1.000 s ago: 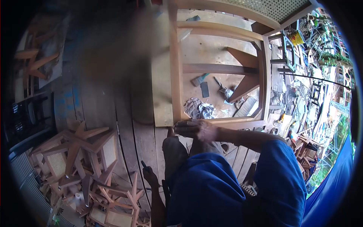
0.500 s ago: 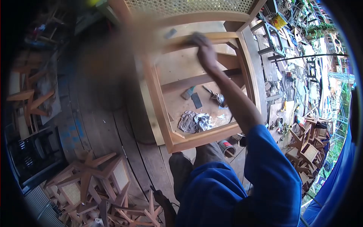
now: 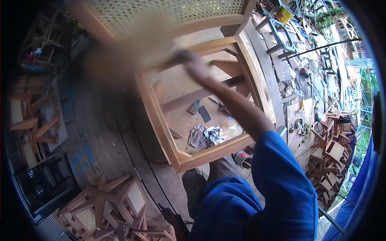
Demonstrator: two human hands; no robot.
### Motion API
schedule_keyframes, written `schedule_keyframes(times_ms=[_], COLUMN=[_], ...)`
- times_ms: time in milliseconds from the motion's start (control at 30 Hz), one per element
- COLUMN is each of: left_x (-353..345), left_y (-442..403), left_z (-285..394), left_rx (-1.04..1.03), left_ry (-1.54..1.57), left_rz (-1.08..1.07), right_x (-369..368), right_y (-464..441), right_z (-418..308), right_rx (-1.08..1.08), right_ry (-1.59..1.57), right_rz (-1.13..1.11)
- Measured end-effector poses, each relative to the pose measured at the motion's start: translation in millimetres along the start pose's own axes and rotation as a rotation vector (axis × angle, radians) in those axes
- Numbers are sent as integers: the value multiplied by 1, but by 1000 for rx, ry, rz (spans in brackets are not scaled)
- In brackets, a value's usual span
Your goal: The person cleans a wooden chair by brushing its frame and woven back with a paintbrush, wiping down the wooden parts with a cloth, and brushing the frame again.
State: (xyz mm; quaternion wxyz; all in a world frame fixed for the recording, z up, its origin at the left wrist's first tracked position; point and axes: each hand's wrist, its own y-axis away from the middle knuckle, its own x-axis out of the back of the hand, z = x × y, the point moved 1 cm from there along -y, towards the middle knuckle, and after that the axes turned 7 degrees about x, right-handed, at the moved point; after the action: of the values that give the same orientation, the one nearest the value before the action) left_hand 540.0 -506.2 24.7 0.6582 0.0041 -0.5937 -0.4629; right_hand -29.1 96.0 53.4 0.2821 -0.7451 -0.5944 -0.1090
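A wooden chair frame (image 3: 209, 156) with a square, open seat stands before me, and its woven cane panel (image 3: 209, 10) is at the top. My right hand (image 3: 188, 59), smeared by motion, is on the seat's far rail (image 3: 217, 45). Its fingers look closed around something dark, too blurred to name. At the lower left is a dark shape that looks like my left hand (image 3: 175, 220), low beside my leg. A thin black tip sticks out from it; its fingers cannot be made out. A brownish blur covers the frame's upper left corner.
Through the seat show a crumpled cloth (image 3: 200, 136), a dark flat pad (image 3: 204, 114) and a brush-like tool (image 3: 194, 107). A tin can (image 3: 243, 159) stands by my leg. Star-shaped wooden bases (image 3: 100, 195) pile up at left, more wooden pieces (image 3: 333, 150) at right.
My right hand has moved left along the far rail. The view has shifted, so the chair frame sits slightly farther left and is turned a little.
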Motion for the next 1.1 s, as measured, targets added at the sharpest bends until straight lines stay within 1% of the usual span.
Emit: schedule_keyframes(times_ms=[33, 67, 100, 133, 167, 233, 267, 300, 333, 367, 400, 433, 500, 567, 600, 633, 667, 700, 733, 800, 867, 900, 933, 1000, 1067, 1100], left_x=[0, -2, -1, -1, 0, -2, 1, 1, 1, 0, 0, 1, 1, -2, -2, -3, -5, -5, -5, -5, -8, -3, 1, 2, 5, 6], left_y=[0, -1, 0, 0, 0, 1, 1, 1, 0, 0, -3, -4, -9, -14, -16, -16, -18, -18, -17, -17, -20, -20, -20, -21, -22, -23], left_z=[-1, 0, -1, -2, -4, -7, -2, -2, -1, 0, 2, 4, 8, 13, 16, 19, 22, 23, 24, 29, 34, 33, 34, 35, 37, 41], left_rx=[4, 9, 12, 15, 20, 15, 10, 6, -1, -10, -19, -29, -49, -62, -66, -69, -70, -73, -77, -84, -102, -108, -114, -127, -151, -166], left_ry=[4, 2, 3, 7, 8, 5, 2, -2, -8, -17, -23, -35, -47, -52, -54, -57, -56, -61, -63, -68, -72, -80, -86, -96, -114, -117], left_rz=[0, -1, -3, -2, -1, 1, 1, 2, -2, -6, -10, -16, -23, -30, -33, -38, -40, -42, -43, -47, -45, -47, -44, -45, -47, -48], right_x=[41, 89, 128, 147, 140, 107, 66, 12, -23, -57, -51, -46, -33, 23, 66, 94, 128, 161, 180, 170, 148, 156, 179, 205, 206, 204], right_y=[14, 21, 23, 22, 19, 15, 15, 11, 5, 3, -7, -6, -8, -1, 6, 12, 16, 21, 24, 23, 23, 25, 27, 27, 54, 75], right_z=[27, 33, 38, 42, 45, 54, 40, 45, 10, -19, -69, -62, -46, -12, -16, 11, 32, 52, 45, 37, 63, 53, 28, 39, 43, 34], right_rx=[258, 349, 207, 67, 71, 19, 188, 286, 91, 80, -208, -221, 246, 117, 5, -64, 118, 290, 107, 61, 248, 241, 223, 44, 50, 45], right_ry=[374, 623, 618, 608, 607, 685, 692, 579, 168, 79, -230, -221, 28, -126, -78, -25, 289, 618, 667, 806, 840, 788, 488, 619, 640, 669], right_rz=[120, 148, 160, 171, 169, 239, 290, 349, 238, 277, 109, 128, -10, 44, 94, 162, 148, 193, 175, 234, 225, 130, 204, 72, 66, 139])
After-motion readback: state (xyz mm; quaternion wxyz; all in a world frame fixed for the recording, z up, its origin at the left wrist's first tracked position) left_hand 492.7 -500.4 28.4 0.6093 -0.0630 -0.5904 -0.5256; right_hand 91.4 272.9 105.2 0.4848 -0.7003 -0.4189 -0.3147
